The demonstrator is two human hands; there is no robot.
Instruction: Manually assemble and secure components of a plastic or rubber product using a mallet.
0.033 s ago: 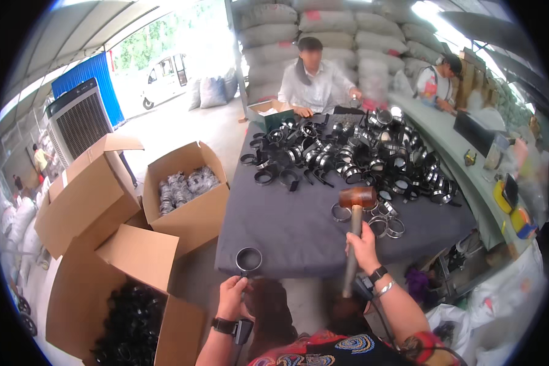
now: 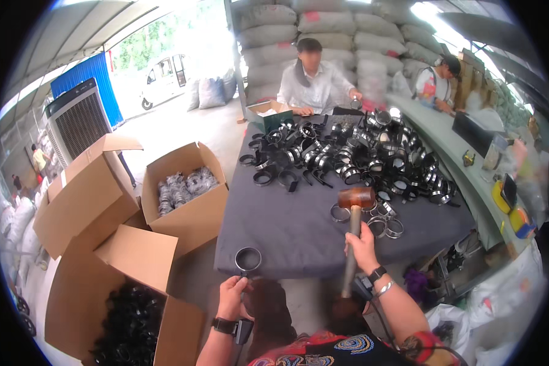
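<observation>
My left hand (image 2: 230, 296) is closed on a ring-shaped piece with a short handle (image 2: 248, 271). Its round, dark end with a shiny edge stands up at the table's near left edge. In my right hand (image 2: 363, 249) is a mallet (image 2: 356, 197), gripped by its wooden handle, with the brown head uppermost over the table. Beside and behind that head lie several loose metal rings (image 2: 394, 236). Farther back, a large heap of black and silver ring-shaped pieces (image 2: 348, 165) covers much of the grey tablecloth (image 2: 287, 229).
To my left stand open cardboard boxes, one holding black parts (image 2: 128, 323), another bagged silver pieces (image 2: 186, 192). Across the table sits a person (image 2: 314, 85) with a ring piece in one hand. A green bench (image 2: 433, 125) runs along the right, where another person works.
</observation>
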